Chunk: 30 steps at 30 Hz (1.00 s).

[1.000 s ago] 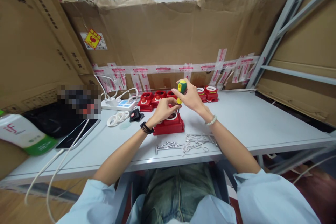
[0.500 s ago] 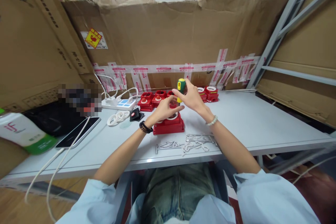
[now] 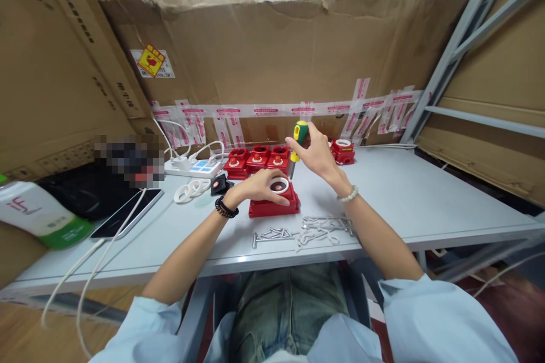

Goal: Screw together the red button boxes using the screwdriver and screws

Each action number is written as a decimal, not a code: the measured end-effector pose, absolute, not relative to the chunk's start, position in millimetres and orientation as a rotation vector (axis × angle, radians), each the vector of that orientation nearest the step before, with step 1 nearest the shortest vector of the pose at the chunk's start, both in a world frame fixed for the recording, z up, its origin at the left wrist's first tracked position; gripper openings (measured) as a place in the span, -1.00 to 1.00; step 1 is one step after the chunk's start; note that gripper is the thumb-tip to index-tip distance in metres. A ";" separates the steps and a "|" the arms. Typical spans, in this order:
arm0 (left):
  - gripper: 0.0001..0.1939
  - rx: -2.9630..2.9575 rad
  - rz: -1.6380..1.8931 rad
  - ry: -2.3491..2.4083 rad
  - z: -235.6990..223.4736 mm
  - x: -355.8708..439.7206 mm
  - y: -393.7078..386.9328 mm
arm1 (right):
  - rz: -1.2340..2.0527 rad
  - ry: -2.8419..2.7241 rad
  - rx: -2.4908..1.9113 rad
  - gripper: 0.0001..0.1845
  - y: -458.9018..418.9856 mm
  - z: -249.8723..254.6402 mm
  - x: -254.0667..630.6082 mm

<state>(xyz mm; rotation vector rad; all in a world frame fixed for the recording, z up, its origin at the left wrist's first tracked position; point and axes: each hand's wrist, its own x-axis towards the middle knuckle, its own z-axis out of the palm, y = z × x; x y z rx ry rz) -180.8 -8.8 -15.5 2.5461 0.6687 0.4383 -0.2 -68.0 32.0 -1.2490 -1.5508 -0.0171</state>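
My right hand [image 3: 315,154] is closed round a screwdriver with a green and yellow handle [image 3: 300,135], held nearly upright with its tip down at the back right of a red plastic housing [image 3: 272,204]. My left hand [image 3: 259,186] lies on top of that housing, fingers curved over it beside its white ring and red button. The housing rests on the grey table [image 3: 404,193] in front of me. A heap of long screws and wire clips [image 3: 304,231] lies just before it.
A row of red housings [image 3: 255,160] stands behind, one more [image 3: 343,151] to the right. A white power strip [image 3: 192,168], white rings [image 3: 189,190], a small black part [image 3: 220,186], a tablet [image 3: 126,215] and cables lie left. Cardboard walls enclose the table.
My left hand has dropped from the screwdriver shaft onto the top of the red housing. My right hand has lifted the screwdriver slightly up and to the right.
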 end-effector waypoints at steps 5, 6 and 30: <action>-0.34 2.496 0.473 0.674 -16.9 -181.3 -7.6 | -0.023 -1.575 -1.281 -0.69 -63.5 26.2 -0.9; -0.33 2.478 0.491 0.665 -17.5 -181.2 -7.0 | -0.029 -1.583 -1.293 -0.68 -62.0 24.3 -1.2; -0.31 2.450 0.466 0.641 -17.5 -182.9 -6.6 | -0.054 -1.479 -1.168 -0.70 -71.5 37.0 3.5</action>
